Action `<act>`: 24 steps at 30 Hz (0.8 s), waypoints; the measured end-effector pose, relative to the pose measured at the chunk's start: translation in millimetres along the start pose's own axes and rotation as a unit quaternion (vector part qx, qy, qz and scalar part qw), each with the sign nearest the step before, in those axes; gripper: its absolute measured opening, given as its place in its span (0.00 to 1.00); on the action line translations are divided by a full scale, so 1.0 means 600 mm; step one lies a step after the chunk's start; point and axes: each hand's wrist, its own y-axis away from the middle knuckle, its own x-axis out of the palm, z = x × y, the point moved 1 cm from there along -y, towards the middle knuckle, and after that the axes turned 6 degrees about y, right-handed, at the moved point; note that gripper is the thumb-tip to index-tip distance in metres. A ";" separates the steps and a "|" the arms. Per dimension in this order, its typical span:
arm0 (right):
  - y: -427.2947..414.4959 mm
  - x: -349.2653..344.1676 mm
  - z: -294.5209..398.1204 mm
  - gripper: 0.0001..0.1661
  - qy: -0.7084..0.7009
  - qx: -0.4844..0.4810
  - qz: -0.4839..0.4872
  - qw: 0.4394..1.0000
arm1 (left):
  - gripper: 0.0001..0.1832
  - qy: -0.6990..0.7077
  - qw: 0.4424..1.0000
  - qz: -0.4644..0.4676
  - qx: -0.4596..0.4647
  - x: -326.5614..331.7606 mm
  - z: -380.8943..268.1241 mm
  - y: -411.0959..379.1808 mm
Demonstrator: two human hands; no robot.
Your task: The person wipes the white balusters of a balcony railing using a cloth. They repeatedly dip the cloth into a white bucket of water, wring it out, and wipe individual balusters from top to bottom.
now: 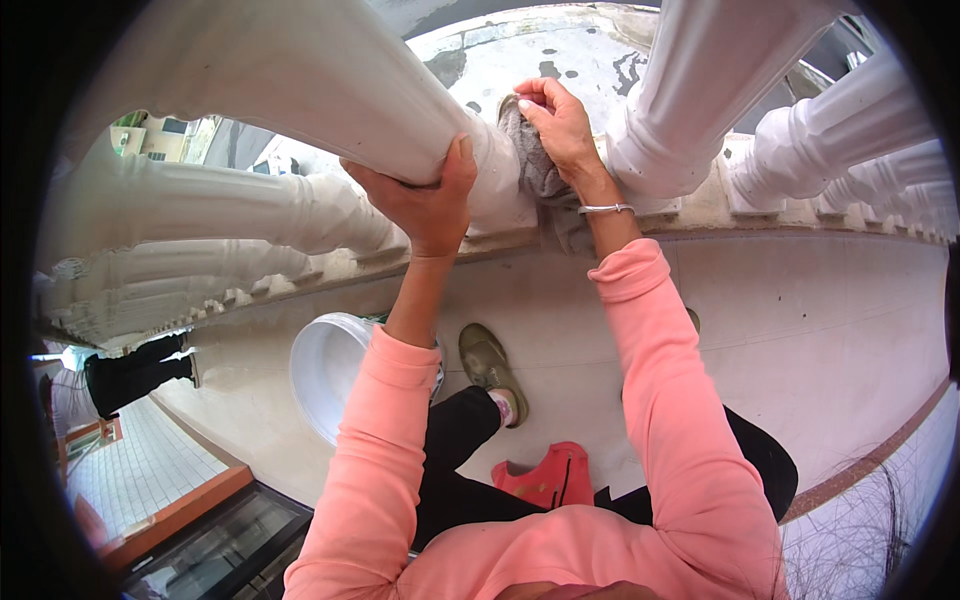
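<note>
My left hand (424, 199) is wrapped around the lower shaft of a white baluster (360, 97), its thumb on the side facing me. My right hand (559, 127), with a bracelet at the wrist, reaches between this baluster and the one to its right (697, 97). A wet-looking grey cloth (529, 150) is pinched at its top by the right fingers and hangs down beside the baluster's base, over the ledge (487, 240).
A white plastic bucket (330, 367) stands by my left forearm. A red object (551, 476), perhaps plastic, lies on the tiled floor (780, 300) between my legs. Further balusters line both sides. Another person (127, 375) stands at the far left, near a window frame (225, 540).
</note>
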 end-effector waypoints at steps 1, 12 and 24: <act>-0.004 0.005 -0.012 0.13 0.046 -0.030 0.037 0.998 | 0.47 -0.005 1.000 -0.007 0.005 0.003 -0.008 -0.002; 0.307 0.069 0.092 0.12 0.458 -0.033 0.203 0.865 | 0.52 -0.034 0.999 -0.007 -0.030 -0.175 -0.138 0.006; 0.367 0.083 0.106 0.23 0.216 0.101 -0.072 0.969 | 0.52 -0.044 0.997 -0.020 -0.054 -0.247 -0.177 0.023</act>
